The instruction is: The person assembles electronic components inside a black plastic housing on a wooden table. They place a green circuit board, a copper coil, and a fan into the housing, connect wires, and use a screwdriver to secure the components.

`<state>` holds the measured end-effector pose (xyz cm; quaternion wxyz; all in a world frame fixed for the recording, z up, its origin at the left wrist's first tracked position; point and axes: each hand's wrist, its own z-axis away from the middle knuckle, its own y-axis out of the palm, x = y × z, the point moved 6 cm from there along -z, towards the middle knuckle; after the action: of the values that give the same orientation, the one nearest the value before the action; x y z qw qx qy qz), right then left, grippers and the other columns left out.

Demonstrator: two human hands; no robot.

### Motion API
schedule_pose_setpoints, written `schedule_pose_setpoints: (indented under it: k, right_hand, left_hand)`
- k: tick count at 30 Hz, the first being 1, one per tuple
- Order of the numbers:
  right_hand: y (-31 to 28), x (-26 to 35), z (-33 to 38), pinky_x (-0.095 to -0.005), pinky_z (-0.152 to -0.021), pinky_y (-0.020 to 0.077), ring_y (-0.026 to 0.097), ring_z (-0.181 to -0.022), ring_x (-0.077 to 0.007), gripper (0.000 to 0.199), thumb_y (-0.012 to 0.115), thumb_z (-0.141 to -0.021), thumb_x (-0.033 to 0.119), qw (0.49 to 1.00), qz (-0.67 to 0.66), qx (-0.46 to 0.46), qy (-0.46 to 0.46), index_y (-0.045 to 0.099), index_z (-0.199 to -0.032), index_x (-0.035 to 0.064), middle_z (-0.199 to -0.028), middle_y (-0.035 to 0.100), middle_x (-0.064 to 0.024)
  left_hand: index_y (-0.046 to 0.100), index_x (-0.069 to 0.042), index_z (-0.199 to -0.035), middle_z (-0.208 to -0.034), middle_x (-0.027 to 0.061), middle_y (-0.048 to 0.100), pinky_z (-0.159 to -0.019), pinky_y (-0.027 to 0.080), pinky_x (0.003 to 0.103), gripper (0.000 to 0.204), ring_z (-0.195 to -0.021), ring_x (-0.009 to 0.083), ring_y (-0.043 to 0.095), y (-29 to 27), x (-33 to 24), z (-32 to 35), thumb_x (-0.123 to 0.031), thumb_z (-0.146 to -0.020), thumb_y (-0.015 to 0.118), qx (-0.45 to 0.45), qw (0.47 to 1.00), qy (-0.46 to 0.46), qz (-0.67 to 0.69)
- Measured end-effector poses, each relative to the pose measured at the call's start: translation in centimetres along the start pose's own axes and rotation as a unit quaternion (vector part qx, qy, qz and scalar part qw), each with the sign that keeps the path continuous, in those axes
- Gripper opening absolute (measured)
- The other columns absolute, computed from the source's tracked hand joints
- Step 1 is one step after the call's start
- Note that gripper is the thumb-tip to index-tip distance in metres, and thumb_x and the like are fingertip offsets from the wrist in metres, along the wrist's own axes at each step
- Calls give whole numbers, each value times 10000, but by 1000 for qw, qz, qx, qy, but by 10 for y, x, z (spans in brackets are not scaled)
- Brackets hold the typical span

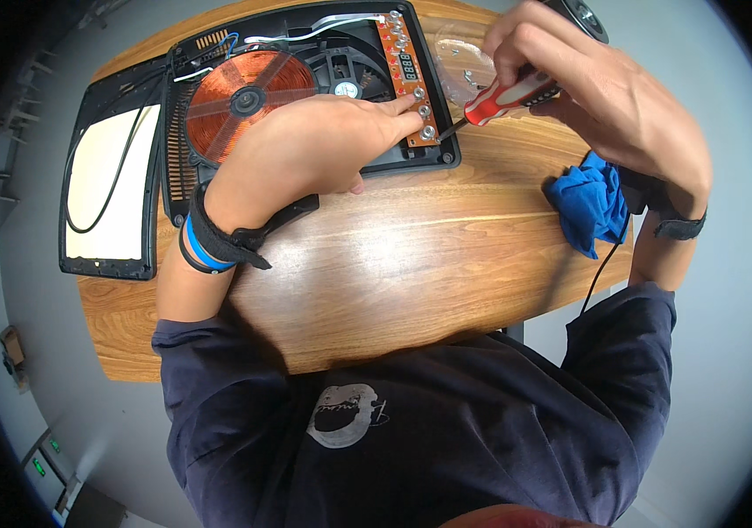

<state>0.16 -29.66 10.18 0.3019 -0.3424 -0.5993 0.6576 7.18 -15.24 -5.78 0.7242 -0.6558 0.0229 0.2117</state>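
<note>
Wooden and glossy, the surface (376, 264) carries an opened induction cooker base (305, 97), a black shell with its copper coil (248, 97) bare on the left side and a black fan (345, 75) just right of the coil. Along the shell's right edge runs a narrow orange circuit board (408, 75) studded with round silver buttons and a small dark display. White and blue wires cross the shell's upper part. To the left of the shell lies the detached cooker top (112, 189), a black frame with a pale panel, and a black cable loops over it. A crumpled blue cloth (589, 204) sits near the surface's right edge, with a thin black cord running down beside it. Just beyond the board's upper right stands a clear plastic dish (464, 62) holding small screws, partly hidden behind the right hand (605, 88).

That hand's fingers are clamped around a red-and-white-handled screwdriver (508, 97), whose dark shaft slants down and left so that its tip meets the board's lower end, at the corner nearest the person. The left hand (305, 150) lies flat over the shell, covering part of the coil's lower right; its fingers are stretched out and close together, gripping nothing, with the fingertips (411, 107) pressing on the board's lower part just beside the screwdriver tip. Both wrists wear dark straps.
</note>
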Motion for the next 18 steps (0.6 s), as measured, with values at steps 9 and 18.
schedule_pose_setpoints:
  k: [9, 18]
  right_hand:
    - [2, -1, -3, -376, -736, 611, 719, -854, -258, 319, 805, -978, 201, 996, 25, 24, 86, 643, -1207, 51, -1027, 681, -121]
    - [19, -35, 8, -440, -879, 675, 777, -1022, -381, 520, 833, -923, 293, 999, -22, -43, 20, 647, -1346, 53, -1160, 770, -114]
  left_hand:
    - [478, -146, -1659, -1771, 95, 412, -1175, 549, 454, 975, -1454, 358, 609, 2, 1, 0, -44, -796, 921, 0, 1000, 10, 2]
    - [455, -132, -1665, -1768, 118, 408, -1156, 553, 460, 1000, -1423, 389, 622, 1, 4, -1, -21, -786, 918, 21, 999, 12, 27]
